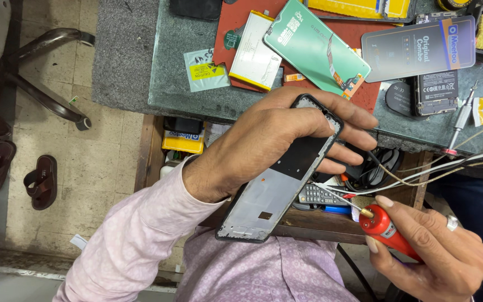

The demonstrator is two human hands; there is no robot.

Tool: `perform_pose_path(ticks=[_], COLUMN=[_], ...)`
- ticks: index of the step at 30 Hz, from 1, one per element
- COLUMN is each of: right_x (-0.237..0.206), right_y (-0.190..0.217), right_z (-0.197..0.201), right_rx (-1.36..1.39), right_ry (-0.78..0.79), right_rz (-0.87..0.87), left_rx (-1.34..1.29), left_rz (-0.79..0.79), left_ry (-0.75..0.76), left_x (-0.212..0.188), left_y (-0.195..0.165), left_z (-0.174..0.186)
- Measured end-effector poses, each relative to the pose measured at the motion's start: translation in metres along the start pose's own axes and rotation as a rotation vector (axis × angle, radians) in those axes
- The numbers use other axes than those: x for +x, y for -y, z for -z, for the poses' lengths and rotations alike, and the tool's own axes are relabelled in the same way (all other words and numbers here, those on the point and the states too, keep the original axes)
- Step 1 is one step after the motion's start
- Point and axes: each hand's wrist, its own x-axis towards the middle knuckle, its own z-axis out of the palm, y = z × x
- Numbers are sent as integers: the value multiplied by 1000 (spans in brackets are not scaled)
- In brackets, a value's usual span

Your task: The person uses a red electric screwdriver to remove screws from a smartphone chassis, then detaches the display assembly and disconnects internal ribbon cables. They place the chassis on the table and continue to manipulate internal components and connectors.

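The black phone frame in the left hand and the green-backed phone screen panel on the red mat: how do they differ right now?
1. The black phone frame is gripped by the left hand over the open drawer; the green-backed phone screen panel lies untouched on the red mat.
2. The frame shows a grey and black inside; the panel's back is plain green with a flex cable.
3. The frame has a raised rim; the panel looks flat.
Both are long rectangles, lying diagonally.

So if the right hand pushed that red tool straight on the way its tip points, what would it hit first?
Probably the phone frame in the left hand; the red tool in the right hand points up-left at it, though depth is unclear.
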Motion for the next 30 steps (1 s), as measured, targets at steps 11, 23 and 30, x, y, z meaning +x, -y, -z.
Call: perform_pose_path(ticks=[11, 23, 30], right_x=[9, 10, 5], right_y=[3, 2, 2], right_z=[4, 7, -1], right_rx=[19, -36, 47], right_ry=[-20, 58, 35], right_rz=[22, 26, 55], left_rx=[43, 111, 89], left_rz=[-42, -60, -46], left_ry=[33, 29, 34], left_x=[0, 4, 4], left_y=[0, 5, 1], left_z=[3, 3, 2])
